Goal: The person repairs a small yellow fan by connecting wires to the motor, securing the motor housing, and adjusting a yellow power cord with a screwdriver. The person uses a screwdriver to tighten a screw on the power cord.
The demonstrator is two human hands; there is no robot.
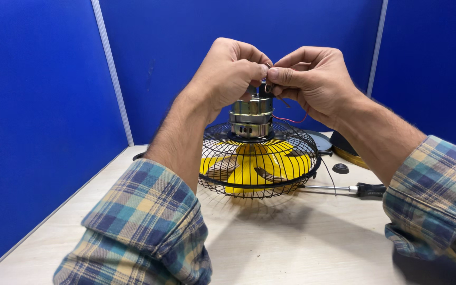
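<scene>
While both hands pinch — motor wires.

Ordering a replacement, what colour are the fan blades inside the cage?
Yellow fan blades, seen through the black wire cage in the head view.

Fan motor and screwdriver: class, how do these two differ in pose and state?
The fan motor stands upright on the black wire guard; the screwdriver lies flat on the table. Both hands, left hand and right hand, pinch at the motor's top; the screwdriver lies untouched. Both show bare metal.
</scene>
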